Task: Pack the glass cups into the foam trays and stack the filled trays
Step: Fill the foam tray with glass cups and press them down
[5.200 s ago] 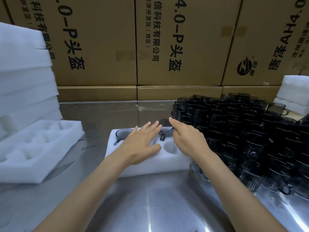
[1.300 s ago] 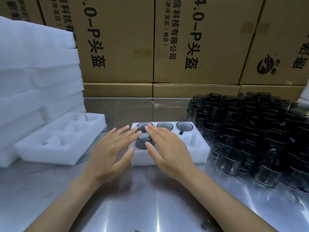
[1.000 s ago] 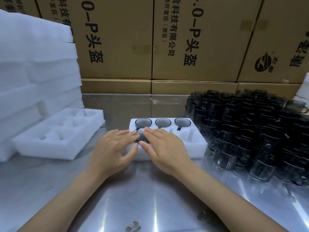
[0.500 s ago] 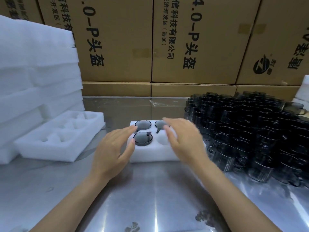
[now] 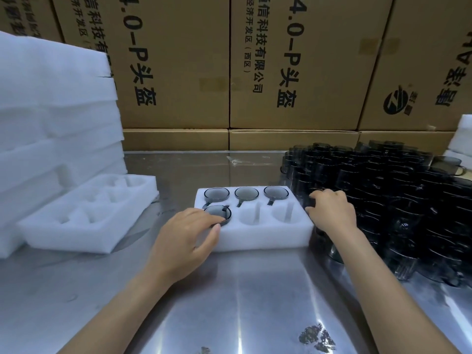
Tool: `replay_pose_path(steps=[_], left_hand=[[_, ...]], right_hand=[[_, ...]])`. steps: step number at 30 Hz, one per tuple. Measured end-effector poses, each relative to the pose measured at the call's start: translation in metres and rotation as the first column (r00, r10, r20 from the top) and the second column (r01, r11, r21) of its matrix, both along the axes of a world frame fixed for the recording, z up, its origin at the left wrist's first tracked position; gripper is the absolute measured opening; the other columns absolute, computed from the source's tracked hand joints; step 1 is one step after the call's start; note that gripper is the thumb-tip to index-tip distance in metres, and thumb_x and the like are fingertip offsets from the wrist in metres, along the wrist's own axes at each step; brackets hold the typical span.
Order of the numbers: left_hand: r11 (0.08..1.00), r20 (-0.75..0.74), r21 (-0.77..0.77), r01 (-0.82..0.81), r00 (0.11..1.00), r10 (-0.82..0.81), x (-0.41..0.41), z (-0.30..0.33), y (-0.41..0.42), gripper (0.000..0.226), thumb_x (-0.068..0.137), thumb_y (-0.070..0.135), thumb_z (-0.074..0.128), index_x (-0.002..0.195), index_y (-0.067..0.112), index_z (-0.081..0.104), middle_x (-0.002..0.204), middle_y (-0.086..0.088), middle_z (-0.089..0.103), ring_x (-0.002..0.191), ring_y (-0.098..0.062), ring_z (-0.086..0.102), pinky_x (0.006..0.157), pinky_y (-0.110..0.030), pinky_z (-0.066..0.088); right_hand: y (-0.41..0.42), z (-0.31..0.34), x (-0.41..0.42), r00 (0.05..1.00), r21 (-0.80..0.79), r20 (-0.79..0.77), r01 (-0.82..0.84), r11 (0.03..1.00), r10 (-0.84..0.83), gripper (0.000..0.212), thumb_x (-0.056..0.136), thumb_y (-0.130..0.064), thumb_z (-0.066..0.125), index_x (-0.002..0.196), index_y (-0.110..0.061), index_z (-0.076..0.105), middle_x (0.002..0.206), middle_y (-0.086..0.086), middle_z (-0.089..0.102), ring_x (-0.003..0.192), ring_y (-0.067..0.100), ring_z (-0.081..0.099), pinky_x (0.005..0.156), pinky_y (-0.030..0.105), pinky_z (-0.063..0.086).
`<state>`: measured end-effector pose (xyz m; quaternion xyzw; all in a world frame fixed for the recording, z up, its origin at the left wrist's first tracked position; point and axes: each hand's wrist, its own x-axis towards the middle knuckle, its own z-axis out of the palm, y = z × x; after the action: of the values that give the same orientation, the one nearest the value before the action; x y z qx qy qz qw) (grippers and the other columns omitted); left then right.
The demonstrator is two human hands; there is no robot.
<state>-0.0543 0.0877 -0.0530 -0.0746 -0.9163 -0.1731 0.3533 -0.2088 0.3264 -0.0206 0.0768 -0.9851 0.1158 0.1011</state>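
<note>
Tray: foam tray sits mid-table, four glass cups seated, two near pockets bare.
Left hand: fingers relaxed, resting on the front-left cup.
Right hand: fingers curled round a cup in the loose cluster beside the tray.

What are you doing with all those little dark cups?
A person is packing glass cups into a white foam tray on a metal table. Four of its six holes hold cups: three in the far row and one at the near left. The left hand rests on that near-left cup. The right hand reaches into the crowd of loose cups on the right. An empty tray and stacked foam wait on the left.
</note>
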Motion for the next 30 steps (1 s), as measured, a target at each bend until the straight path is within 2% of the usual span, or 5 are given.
replay_pose_path(steps=[11,16,23,27,30], left_hand=[[0.999,0.012,0.041,0.004,1.0,-0.004,-0.001,0.0,-0.002,0.041,0.09,0.042,0.038,0.098,0.022,0.072,0.092,0.015,0.068,0.094,-0.008,0.058,0.077,-0.032,0.049],[0.999,-0.008,0.032,-0.008,1.0,0.008,-0.002,0.003,0.001,0.04,0.088,0.041,0.039,0.097,0.022,0.073,0.088,0.014,0.069,0.089,-0.01,0.059,0.075,-0.026,0.046],[0.957,0.022,0.232,-0.177,0.984,0.177,-0.022,0.02,0.015,0.03,0.077,0.042,0.049,0.097,0.034,0.07,0.065,0.031,0.055,0.074,-0.012,0.06,0.065,-0.027,0.046],[0.941,0.063,0.329,-0.076,0.996,0.059,-0.038,0.026,0.023,0.045,0.078,0.041,0.059,0.122,0.034,0.06,0.103,0.021,0.066,0.091,-0.006,0.062,0.088,-0.034,0.049],[0.944,0.176,0.329,0.012,0.982,-0.074,-0.046,0.023,0.029,0.061,0.081,0.035,0.056,0.14,0.043,0.038,0.113,0.035,0.055,0.093,-0.007,0.059,0.086,-0.029,0.048]], right_hand=[[-0.001,0.005,0.002,0.937,-0.272,-0.349,-0.097,0.957,-0.004,0.011,0.092,-0.019,0.059,0.096,-0.022,0.068,0.089,-0.005,0.063,0.099,0.021,0.046,0.063,0.032,0.037],[-0.011,0.018,0.018,0.863,-0.51,-0.412,-0.483,0.711,0.291,0.014,0.088,-0.013,0.062,0.085,-0.027,0.061,0.075,-0.021,0.061,0.074,-0.002,0.057,0.063,0.023,0.044],[-0.043,-0.001,0.037,0.728,-0.268,-0.375,-0.678,0.684,0.574,0.011,0.087,-0.012,0.057,0.091,-0.022,0.055,0.089,-0.015,0.057,0.086,0.012,0.055,0.075,0.04,0.049],[-0.047,-0.008,0.038,0.68,-0.166,-0.444,-0.703,0.692,0.584,0.015,0.087,-0.032,0.061,0.084,-0.02,0.051,0.083,-0.013,0.052,0.077,0.011,0.042,0.067,0.034,0.045],[-0.047,-0.011,0.04,0.65,-0.113,-0.475,-0.713,0.692,0.593,0.029,0.087,-0.04,0.064,0.078,-0.02,0.045,0.077,-0.012,0.045,0.075,0.012,0.039,0.059,0.029,0.038]])
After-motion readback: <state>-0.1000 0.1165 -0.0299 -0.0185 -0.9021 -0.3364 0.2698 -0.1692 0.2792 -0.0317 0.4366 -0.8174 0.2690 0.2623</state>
